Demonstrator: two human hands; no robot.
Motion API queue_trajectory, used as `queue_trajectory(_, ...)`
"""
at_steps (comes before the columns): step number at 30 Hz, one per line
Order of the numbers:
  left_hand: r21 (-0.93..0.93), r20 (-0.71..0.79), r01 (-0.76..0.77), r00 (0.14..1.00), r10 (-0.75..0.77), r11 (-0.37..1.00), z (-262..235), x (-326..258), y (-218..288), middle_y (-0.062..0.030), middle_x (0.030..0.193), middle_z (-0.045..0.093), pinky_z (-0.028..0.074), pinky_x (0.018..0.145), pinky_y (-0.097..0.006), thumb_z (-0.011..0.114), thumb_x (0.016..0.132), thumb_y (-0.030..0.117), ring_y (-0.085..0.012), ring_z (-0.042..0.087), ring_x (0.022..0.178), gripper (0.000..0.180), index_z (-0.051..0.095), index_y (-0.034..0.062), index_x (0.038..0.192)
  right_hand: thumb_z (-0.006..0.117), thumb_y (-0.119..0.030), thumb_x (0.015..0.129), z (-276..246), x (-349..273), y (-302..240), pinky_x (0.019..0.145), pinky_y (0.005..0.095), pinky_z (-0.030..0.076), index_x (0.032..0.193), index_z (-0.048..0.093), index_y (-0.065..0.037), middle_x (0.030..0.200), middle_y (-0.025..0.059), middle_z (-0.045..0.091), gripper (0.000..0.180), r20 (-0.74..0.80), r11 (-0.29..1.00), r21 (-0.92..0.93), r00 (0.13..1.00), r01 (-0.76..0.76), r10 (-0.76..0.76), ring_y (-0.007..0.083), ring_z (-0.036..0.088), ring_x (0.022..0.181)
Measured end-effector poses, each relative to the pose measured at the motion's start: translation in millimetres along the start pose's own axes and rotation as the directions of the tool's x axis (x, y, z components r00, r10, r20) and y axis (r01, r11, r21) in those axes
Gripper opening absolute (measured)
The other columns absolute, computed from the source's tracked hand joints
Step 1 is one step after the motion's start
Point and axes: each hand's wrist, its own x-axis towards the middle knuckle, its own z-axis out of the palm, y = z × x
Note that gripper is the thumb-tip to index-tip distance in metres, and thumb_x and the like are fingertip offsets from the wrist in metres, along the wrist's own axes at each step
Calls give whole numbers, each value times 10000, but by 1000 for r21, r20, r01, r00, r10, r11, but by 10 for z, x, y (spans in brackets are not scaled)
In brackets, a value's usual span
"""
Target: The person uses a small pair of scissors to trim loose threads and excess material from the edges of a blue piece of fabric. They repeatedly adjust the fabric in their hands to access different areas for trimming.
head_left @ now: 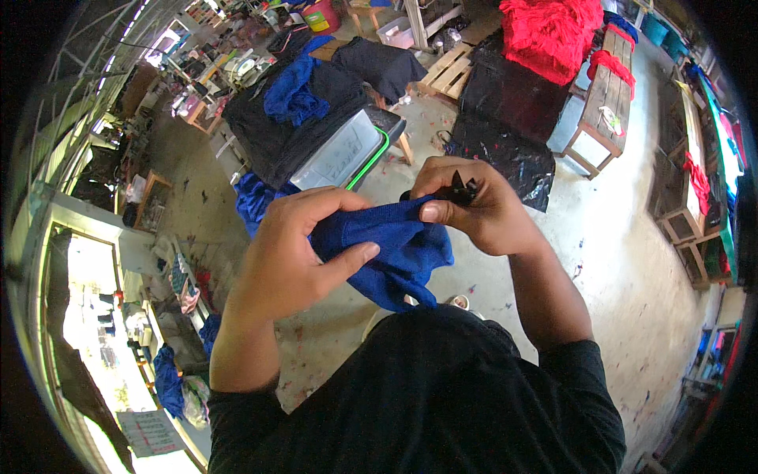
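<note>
No legible text anywhere; 2 clear spots of writing, both unreadable at this size.

1: pale sheet [149,434], lower left, by the bright window opening [95,316]. Several rows of marks run across it, looks like dark plus reddish strokes. Sheet sits tilted, letters too small and blurred to make out.

2: grey see-through bin [335,154], upper middle, next to the bright green rim [369,160]. Dark marks on its flat face, look handwritten, run along its slant; can't tell letters from digits.

Maybe 1 more: pink tub [320,17], top edge, has a yellow patch, possibly a label, content too blurred.
</note>
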Motion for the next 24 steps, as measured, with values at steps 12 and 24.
queue_trajectory(12,-161,324,195,936,-135,968,-272,-59,-166,-76,818,653,476,716,-296,731,851,140,-165,617,770,191,672,-32,907,658,-141,947,-209,119,-156,743,295,435,908,610,12,796,23,576,164,371,998,-49,929,33,-13,106,507,788)
queue_trajectory(24,-302,564,-28,801,202,953,-576,166,-873,-90,777,669,486,686,-295,832,798,216,-118,599,725,322,661,-21,934,721,-115,889,62,807,-225,631,300,450,893,662,16,760,62,660,144,402,955,-272,915,118,1,134,609,685)
